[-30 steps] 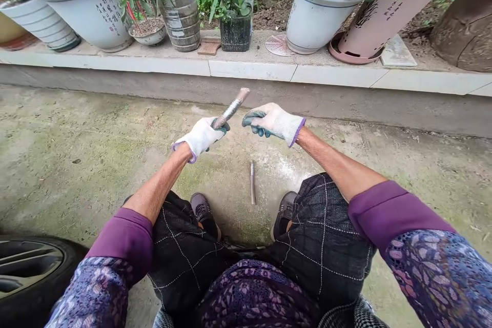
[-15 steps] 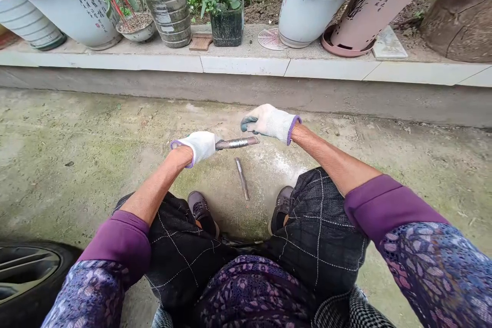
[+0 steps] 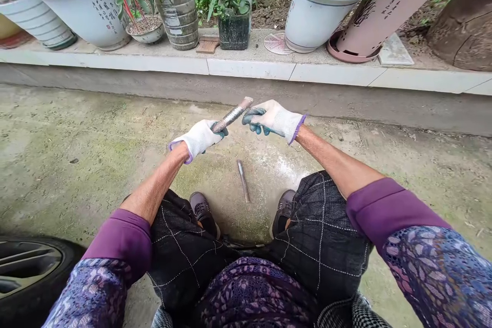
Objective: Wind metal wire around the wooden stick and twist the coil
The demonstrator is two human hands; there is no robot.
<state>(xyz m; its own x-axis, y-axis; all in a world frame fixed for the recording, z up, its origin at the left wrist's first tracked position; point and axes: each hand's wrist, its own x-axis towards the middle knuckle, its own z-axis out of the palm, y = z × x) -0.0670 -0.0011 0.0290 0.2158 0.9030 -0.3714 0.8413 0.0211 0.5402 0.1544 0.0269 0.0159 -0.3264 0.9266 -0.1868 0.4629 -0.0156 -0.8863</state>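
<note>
My left hand (image 3: 202,136), in a white work glove with grey-green palm and fingers, is closed around a brown stick (image 3: 248,100) that slants up to the right. Shiny silvery wire or thread is wound round the stick's middle. Just right of its far end is my right hand (image 3: 271,119), gloved alike, with thumb and index finger pinched and the other fingers curled. What the pinch holds, if anything, is too fine to make out. A second brownish stick (image 3: 243,181) lies on the concrete between my shoes.
Ahead runs a low tiled ledge (image 3: 249,68) with several potted plants, among them a white pot (image 3: 321,20) and a leaning pink planter (image 3: 378,18). A car wheel (image 3: 38,266) stands at lower left. Mossy concrete ground (image 3: 115,164) lies around me.
My left hand has tilted the stick from nearly level to slanting, its far end raised. My right hand now sits beside that end, more of its fingers showing. The view has shifted slightly.
</note>
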